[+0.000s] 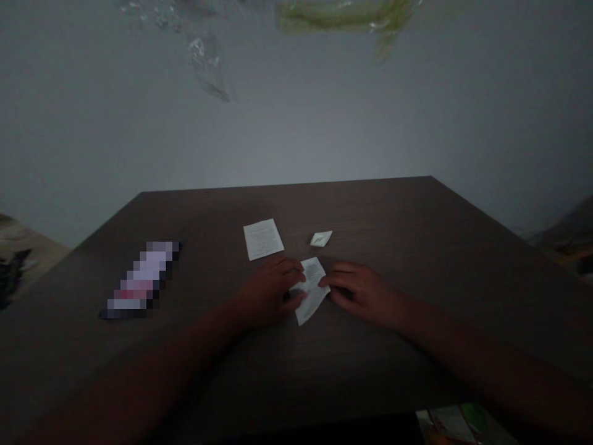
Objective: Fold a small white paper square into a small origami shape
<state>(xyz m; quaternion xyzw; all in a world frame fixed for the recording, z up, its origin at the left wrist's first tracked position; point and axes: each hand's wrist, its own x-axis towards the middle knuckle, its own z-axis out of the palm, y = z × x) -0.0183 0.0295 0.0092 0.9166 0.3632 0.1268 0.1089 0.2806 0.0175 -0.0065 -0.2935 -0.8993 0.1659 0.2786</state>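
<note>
A small white printed paper (311,290), partly folded, lies on the dark wooden table (417,247). My left hand (271,287) rests on its left edge, fingers curled and pinching the paper against the table. My right hand (359,290) presses its fingertips on the paper's right edge, fingers together. A second flat square paper (263,238) lies just beyond my left hand. A tiny folded white paper piece (321,238) sits a little beyond the paper that I hold.
A flat dark object with a blurred-out face (141,281) lies on the table's left part. A grey wall (296,123) rises behind the table's far edge. Coloured items (456,423) show below the near right edge.
</note>
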